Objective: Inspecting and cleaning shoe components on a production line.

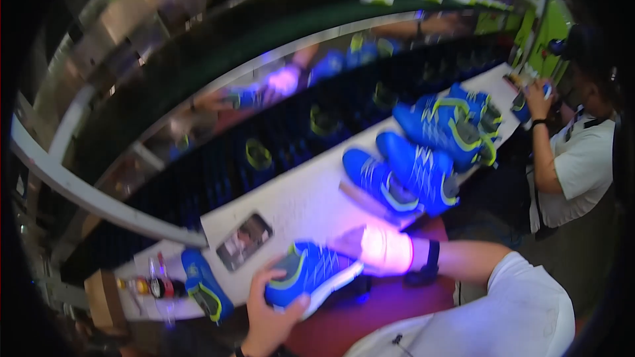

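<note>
A blue sneaker (311, 274) with lime-green collar lining and a white sole is held over the near edge of the white bench (291, 205). My left hand (274, 311) grips it round the heel, thumb on the near side and fingers on the far side. At the toe end is my right hand (383, 250), washed out by bright pink-violet light. Its fingers blur in the glare, so their grip is unclear; a dark band circles the wrist. Another blue sneaker (206, 287) lies left of the held one. Several more blue sneakers (423, 165) are heaped on the bench to the right.
A phone (245, 241) lies on the bench. At the left end are a dark bottle (165, 287) and a cardboard box (104, 301). Behind the bench, a dark rack (284, 152) holds shoes. A grey metal bar (99, 201) crosses the left. A co-worker (575, 152) handles a shoe at right.
</note>
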### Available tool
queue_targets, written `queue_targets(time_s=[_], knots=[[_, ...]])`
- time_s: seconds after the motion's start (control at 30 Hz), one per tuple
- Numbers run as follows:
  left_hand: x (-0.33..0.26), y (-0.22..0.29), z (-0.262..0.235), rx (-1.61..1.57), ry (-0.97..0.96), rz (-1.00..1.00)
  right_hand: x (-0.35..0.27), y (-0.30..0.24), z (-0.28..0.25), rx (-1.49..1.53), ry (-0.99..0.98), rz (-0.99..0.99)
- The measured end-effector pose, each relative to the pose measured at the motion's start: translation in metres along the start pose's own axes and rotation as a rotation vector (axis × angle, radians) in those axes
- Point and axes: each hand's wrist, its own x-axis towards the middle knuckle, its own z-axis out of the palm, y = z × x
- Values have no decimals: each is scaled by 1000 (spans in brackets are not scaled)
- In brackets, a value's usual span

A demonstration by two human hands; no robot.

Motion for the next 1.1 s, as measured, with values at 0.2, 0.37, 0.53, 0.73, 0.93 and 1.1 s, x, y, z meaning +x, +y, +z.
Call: queue_targets(time_s=[0.2,0.37,0.53,0.73,0.93,1.1], knots=[[-30,20,-19,-588,245,276,83,-27,-176,-338,142,-132],[-40,19,-14,-338,158,197,209,15,-340,-931,882,-203],[-12,32,-9,-275,103,153,337,81,-428,-991,707,85],[-4,5,-20,-317,137,46,283,121,-336,-923,324,316],[142,-61,-23,85,232,208,216,248,-300,-774,410,915],[318,-156,-50,338,544,-486,234,233,-290,-839,301,849]])
